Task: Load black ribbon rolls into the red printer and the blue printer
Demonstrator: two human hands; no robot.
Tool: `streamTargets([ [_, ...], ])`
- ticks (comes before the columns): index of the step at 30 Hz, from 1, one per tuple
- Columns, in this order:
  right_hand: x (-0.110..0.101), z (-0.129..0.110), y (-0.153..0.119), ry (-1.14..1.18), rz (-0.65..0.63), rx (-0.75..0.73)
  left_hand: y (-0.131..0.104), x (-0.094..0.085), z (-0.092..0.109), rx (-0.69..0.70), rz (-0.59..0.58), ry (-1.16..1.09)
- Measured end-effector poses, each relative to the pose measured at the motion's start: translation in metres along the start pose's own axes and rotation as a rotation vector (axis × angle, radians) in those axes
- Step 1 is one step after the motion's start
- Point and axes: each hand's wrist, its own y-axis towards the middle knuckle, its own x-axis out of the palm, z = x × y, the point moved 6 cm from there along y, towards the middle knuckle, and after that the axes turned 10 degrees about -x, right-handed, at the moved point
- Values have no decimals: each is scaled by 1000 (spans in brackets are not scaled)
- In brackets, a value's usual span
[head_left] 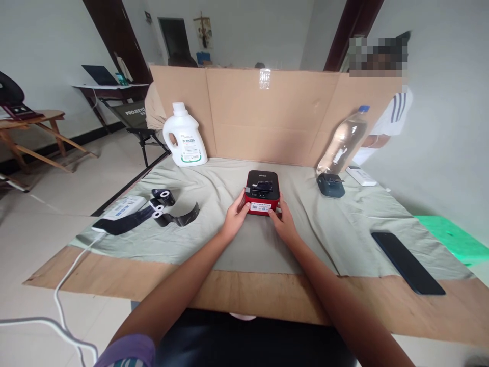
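Observation:
In the middle of the cloth sits a small box-shaped device (262, 178) with a black top, red sides and a white label on its near face. A dark, shiny piece (263, 186) lies or sticks out on its top; I cannot tell which. My left hand (235, 216) grips the left side, its thumb on the front beside the label. On the opposite side my right hand (283, 220) holds it the same way, fingers along the edge and thumb at the front corner. Both hands are closed around the device, which appears to rest on the table.
Black film rolls with white cores (163, 194) lie left, near a white power strip (126, 206). A white jug (185, 137) and a clear bottle (346, 140) stand before a cardboard screen (267, 120). Right are a small dark device (330, 185) and a phone (408, 262).

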Motion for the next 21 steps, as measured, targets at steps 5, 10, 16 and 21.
streamTargets([
  [5, -4, -8, -8, 19, -15, 26, -11, 1, 9, 39, -16, 41],
  [10, -3, -9, -9, 32, 26, 43, -14, -1, 9, 84, -16, 91],
  [16, -1, -14, -6, -21, 74, 23, -23, -4, 38, 233, 64, 292],
  [21, -54, -75, 17, -39, 258, -162, -85, 17, 101, 436, -29, 433],
])
